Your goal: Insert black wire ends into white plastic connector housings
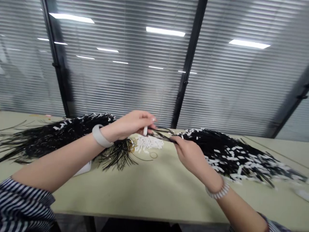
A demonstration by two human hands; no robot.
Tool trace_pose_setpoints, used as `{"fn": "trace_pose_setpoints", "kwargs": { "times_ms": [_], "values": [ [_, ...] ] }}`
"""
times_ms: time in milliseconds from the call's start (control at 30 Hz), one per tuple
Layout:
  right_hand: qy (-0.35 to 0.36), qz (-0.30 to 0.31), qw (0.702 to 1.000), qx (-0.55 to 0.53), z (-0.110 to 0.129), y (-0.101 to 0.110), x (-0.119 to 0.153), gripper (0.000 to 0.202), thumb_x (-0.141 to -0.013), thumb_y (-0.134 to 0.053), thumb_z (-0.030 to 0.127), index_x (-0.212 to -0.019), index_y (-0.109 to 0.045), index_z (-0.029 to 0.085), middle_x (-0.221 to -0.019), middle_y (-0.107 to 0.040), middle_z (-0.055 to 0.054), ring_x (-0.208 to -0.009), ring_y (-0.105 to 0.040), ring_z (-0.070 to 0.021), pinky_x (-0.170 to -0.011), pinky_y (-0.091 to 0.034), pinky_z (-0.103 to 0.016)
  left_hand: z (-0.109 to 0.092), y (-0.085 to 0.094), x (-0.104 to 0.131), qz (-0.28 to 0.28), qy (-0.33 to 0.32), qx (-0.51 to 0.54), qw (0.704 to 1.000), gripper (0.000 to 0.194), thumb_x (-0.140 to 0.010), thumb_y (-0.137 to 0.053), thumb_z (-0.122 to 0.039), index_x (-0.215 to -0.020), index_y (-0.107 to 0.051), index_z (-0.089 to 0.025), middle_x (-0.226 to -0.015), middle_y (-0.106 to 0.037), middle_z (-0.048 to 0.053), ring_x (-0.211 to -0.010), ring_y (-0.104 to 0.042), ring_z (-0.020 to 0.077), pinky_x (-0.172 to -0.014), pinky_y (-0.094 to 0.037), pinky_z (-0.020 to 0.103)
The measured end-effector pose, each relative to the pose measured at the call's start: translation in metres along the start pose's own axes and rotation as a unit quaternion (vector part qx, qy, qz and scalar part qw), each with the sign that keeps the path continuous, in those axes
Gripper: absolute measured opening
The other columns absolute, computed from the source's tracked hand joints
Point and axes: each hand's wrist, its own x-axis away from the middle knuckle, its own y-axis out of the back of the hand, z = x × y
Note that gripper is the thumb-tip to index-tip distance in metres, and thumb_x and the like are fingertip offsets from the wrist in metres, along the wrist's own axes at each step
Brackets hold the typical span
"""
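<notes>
Strands [162,135], black, stretched crosswise between both hands, just beyond white pile [151,142]. Left hand [135,124] pinching; right hand [189,154] gripping, right of pile. Long axis slopes down rightward in view.

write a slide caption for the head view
Left hand and right hand hold black cords over a table, between black heaps

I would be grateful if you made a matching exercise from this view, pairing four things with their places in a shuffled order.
Things
1. Smooth pale band
2. Ribbed bracelet
3. Held black strands
4. Blinds

Places
A. Behind the table
B. On the right wrist
C. On the left wrist
D. Between the left hand and right hand

Pairs: 1-C, 2-B, 3-D, 4-A
</notes>
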Motion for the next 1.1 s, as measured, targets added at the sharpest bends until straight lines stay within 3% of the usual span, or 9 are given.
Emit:
{"fn": "trace_pose_setpoints", "kwargs": {
  "times_ms": [67, 167, 267, 500, 700, 800, 867, 967, 1100],
  "values": [
    [-0.007, 0.01, 0.998, 0.062, -0.004, 0.004, 0.015, 0.032, -0.083, -0.036, 0.019, -0.108, -0.057, 0.018, -0.082, -0.066, -0.01, -0.066, -0.062, -0.0214, -0.057, -0.041, -0.029, 0.013, -0.006, 0.006, 0.037, 0.029, -0.034, 0.998, 0.025, -0.079, -0.058, -0.037, -0.091, -0.06, -0.015, -0.088, -0.064, 0.007, -0.066, -0.061, 0.0111, -0.046, -0.042, 0.018],
    [-0.009, 0.026, 0.991, 0.13, -0.007, 0.004, 0.033, 0.034, -0.082, -0.036, 0.016, -0.109, -0.056, 0.017, -0.085, -0.067, -0.011, -0.062, -0.062, -0.0209, -0.052, -0.04, -0.028, 0.032, -0.014, 0.014, 0.096, 0.058, -0.066, 0.991, 0.031, -0.078, -0.055, -0.045, -0.092, -0.062, -0.018, -0.095, -0.065, 0.006, -0.07, -0.062, 0.0131, -0.052, -0.046, 0.02],
    [-0.005, 0.038, 0.985, 0.169, -0.01, -0.001, 0.045, 0.035, -0.082, -0.035, 0.014, -0.109, -0.056, 0.017, -0.085, -0.067, -0.011, -0.06, -0.061, -0.0203, -0.049, -0.037, -0.027, 0.05, -0.019, 0.018, 0.118, 0.076, -0.075, 0.987, 0.03, -0.077, -0.056, -0.046, -0.089, -0.063, -0.019, -0.086, -0.065, 0.005, -0.077, -0.064, 0.0165, -0.054, -0.047, 0.02],
    [0.018, 0.043, 0.982, 0.18, -0.023, -0.012, 0.056, 0.033, -0.082, -0.04, 0.019, -0.111, -0.055, 0.017, -0.083, -0.067, -0.009, -0.06, -0.061, -0.0194, -0.05, -0.039, -0.028, 0.084, -0.027, 0.015, 0.07, 0.153, 0.057, 0.984, 0.025, -0.074, -0.063, -0.038, -0.089, -0.059, -0.017, -0.084, -0.06, 0.002, -0.06, -0.06, 0.0093, -0.049, -0.046, 0.02],
    [0.12, 0.066, 0.98, 0.141, -0.047, -0.017, 0.059, 0.033, -0.087, -0.044, 0.037, -0.107, -0.059, 0.016, -0.082, -0.063, -0.009, -0.074, -0.058, -0.019, -0.065, -0.044, -0.03, 0.116, -0.033, 0.011, 0.047, 0.14, 0.197, 0.969, 0.021, -0.073, -0.065, -0.035, -0.08, -0.063, -0.015, -0.087, -0.062, 0.005, -0.071, -0.057, 0.0096, -0.063, -0.045, 0.022],
    [0.173, 0.063, 0.975, 0.123, -0.058, -0.025, 0.066, 0.024, -0.087, -0.045, 0.027, -0.102, -0.061, 0.017, -0.079, -0.062, -0.009, -0.074, -0.055, -0.0191, -0.069, -0.043, -0.034, 0.136, -0.041, 0.009, 0.033, 0.145, 0.176, 0.973, 0.013, -0.07, -0.066, -0.029, -0.074, -0.063, -0.017, -0.075, -0.062, 0.0, -0.066, -0.054, 0.0094, -0.064, -0.043, 0.023],
    [0.182, 0.101, 0.974, 0.089, -0.063, -0.031, 0.07, 0.02, -0.085, -0.048, 0.025, -0.098, -0.063, 0.02, -0.081, -0.062, -0.007, -0.076, -0.055, -0.0187, -0.071, -0.044, -0.035, 0.149, -0.047, 0.007, 0.025, 0.158, 0.133, 0.978, 0.014, -0.066, -0.068, -0.02, -0.078, -0.062, -0.018, -0.072, -0.06, -0.001, -0.065, -0.054, 0.01, -0.063, -0.043, 0.024],
    [0.148, 0.147, 0.978, -0.009, -0.064, -0.035, 0.06, 0.023, -0.082, -0.054, 0.033, -0.101, -0.062, 0.021, -0.096, -0.061, -0.008, -0.09, -0.055, -0.019, -0.079, -0.045, -0.035, 0.168, -0.054, 0.005, 0.014, 0.171, 0.084, 0.981, 0.022, -0.066, -0.063, -0.014, -0.088, -0.059, -0.017, -0.08, -0.062, 0.002, -0.069, -0.056, 0.0124, -0.065, -0.044, 0.026],
    [0.055, 0.115, 0.986, -0.105, -0.051, -0.049, 0.011, 0.023, -0.087, -0.046, 0.032, -0.096, -0.062, 0.018, -0.094, -0.063, -0.008, -0.087, -0.057, -0.0157, -0.078, -0.046, -0.03, 0.181, -0.057, 0.009, -0.009, 0.171, 0.049, 0.984, 0.029, -0.071, -0.055, -0.016, -0.099, -0.054, -0.021, -0.086, -0.061, 0.003, -0.072, -0.057, 0.0144, -0.061, -0.043, 0.026]
  ]
}}
